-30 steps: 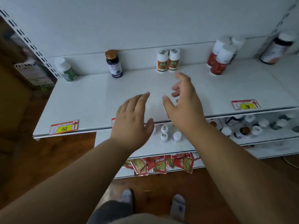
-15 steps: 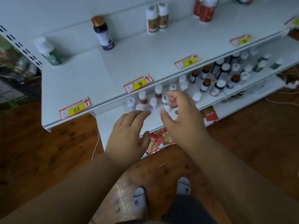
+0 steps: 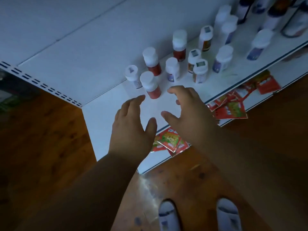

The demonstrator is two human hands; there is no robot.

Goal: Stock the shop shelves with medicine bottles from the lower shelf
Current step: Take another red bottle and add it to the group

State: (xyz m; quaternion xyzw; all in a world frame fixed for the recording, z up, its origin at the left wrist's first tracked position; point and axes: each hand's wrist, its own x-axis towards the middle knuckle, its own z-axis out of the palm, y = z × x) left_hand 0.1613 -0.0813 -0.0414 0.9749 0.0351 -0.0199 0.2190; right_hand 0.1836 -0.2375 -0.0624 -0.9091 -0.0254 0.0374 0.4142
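Note:
Several white-capped medicine bottles stand on the lower shelf (image 3: pixel 106 117). Nearest me is a red bottle (image 3: pixel 150 85), with a small white bottle (image 3: pixel 133 76) to its left and another red bottle (image 3: pixel 152 61) behind. My left hand (image 3: pixel 131 124) hovers open just short of the nearest red bottle, fingers stretched toward it. To the right, my right hand (image 3: pixel 188 109) is open with fingers spread and slightly bent, holding nothing. Neither hand touches a bottle.
The upper shelf (image 3: pixel 66 39) overhangs at the top left, its slotted upright (image 3: pixel 41 84) running along the edge. Red sachets (image 3: pixel 170 142) lie on the bottom shelf under my hands, more sachets (image 3: pixel 231 107) to the right. Wooden floor (image 3: pixel 41 139) and my feet (image 3: pixel 168 215) are below.
My view has dropped from the upper shelf to the lower one. Both hands came down and forward, now close to the nearest bottles, still holding nothing.

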